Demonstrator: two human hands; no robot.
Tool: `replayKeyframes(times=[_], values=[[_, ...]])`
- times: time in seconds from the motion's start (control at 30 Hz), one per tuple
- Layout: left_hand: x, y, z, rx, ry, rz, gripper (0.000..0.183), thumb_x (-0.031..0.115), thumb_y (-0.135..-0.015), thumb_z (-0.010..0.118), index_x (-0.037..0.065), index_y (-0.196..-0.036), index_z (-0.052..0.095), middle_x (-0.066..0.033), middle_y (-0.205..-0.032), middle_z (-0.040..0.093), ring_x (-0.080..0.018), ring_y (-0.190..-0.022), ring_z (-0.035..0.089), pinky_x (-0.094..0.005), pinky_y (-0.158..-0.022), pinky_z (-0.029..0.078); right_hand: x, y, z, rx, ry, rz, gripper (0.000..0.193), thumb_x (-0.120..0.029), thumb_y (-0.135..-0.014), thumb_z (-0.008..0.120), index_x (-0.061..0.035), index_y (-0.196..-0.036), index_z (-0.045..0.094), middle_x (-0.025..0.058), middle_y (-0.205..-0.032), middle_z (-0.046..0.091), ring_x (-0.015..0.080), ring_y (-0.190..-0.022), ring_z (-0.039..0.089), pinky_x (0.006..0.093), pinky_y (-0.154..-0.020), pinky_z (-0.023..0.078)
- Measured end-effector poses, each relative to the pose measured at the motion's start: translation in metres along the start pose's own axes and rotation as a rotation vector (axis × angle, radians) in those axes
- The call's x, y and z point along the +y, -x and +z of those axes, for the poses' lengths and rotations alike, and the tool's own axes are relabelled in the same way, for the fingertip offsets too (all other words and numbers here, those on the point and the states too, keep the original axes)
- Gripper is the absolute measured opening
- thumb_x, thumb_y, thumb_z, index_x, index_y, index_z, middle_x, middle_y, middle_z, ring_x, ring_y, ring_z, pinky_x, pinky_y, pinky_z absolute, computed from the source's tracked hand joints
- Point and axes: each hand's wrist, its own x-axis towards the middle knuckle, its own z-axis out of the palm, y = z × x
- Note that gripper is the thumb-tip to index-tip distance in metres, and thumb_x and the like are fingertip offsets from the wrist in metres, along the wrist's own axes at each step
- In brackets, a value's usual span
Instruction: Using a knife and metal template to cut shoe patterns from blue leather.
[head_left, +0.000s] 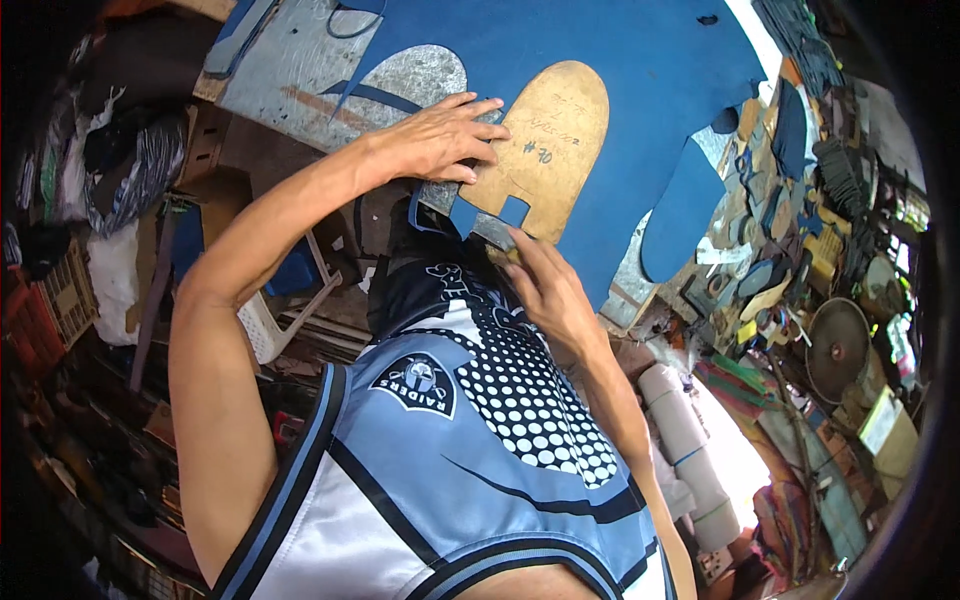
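A tan sole-shaped template point(565, 130) with handwriting on it and a notch at its near end lies on a large blue foam sheet point(640, 60). My left hand point(445, 138) rests with fingers spread across the template's left edge, gripping nothing. At the near end, my right hand point(550, 290) is closed around what looks like a flat-bladed cutting knife point(492, 232). Its grey blade touches the sheet's near edge beside the notch, and its handle is mostly hidden in the fingers. Left of the template, a rounded cut-out in the sheet bares the grey metal tabletop point(425, 70).
A blue sole-shaped piece point(680, 215) lies to the right, near the table edge. Beyond it are piled scraps and a round fan point(838, 345). A white plastic chair point(270, 335) stands left below the table. Pale rolls point(690, 450) lie at lower right.
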Motion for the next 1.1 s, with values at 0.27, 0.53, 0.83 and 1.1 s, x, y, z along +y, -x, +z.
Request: replayKeyframes(times=[0.27,0.53,0.83,1.1], values=[[0.000,-0.001,0.004,-0.018,0.027,-0.029,0.039,0.024,-0.076,0.077,0.015,-0.112,0.066,-0.0027,-0.151,0.043,-0.0322,-0.148,0.023,-0.0551,-0.120,0.020,0.007,-0.053,0.018,0.048,0.298,-0.203,0.031,-0.014,-0.090,0.064,-0.0087,-0.120,0.064,0.0143,-0.099,0.063,0.0368,-0.086,0.065,0.0439,-0.071,0.054],[0.011,0.001,0.000,-0.069,0.021,-0.142,0.045,0.021,-0.072,0.079,0.016,-0.114,0.066,0.0003,-0.153,0.042,-0.0309,-0.148,0.021,-0.0547,-0.121,0.016,0.006,-0.057,0.025,0.059,0.375,-0.198,0.029,-0.015,-0.091,0.062,-0.0071,-0.119,0.066,0.0136,-0.100,0.064,0.0351,-0.089,0.065,0.0437,-0.072,0.053],[0.016,0.000,0.006,-0.122,-0.101,-0.157,0.057,0.029,-0.074,0.080,0.019,-0.126,0.059,-0.0006,-0.157,0.035,-0.0330,-0.148,0.021,-0.0572,-0.118,0.021,0.006,-0.055,0.026,0.073,0.445,-0.191,0.029,-0.014,-0.091,0.060,-0.0100,-0.120,0.065,0.0123,-0.101,0.063,0.0343,-0.092,0.064,0.0437,-0.074,0.053],[0.022,-0.002,0.008,-0.140,-0.048,-0.223,0.056,0.021,-0.072,0.080,0.019,-0.124,0.058,0.0024,-0.159,0.029,-0.0289,-0.150,0.015,-0.0570,-0.122,0.013,0.020,-0.044,0.009,0.027,0.505,-0.208,0.029,-0.014,-0.091,0.061,-0.0120,-0.119,0.065,0.0122,-0.102,0.063,0.0351,-0.090,0.064,0.0443,-0.074,0.053]])
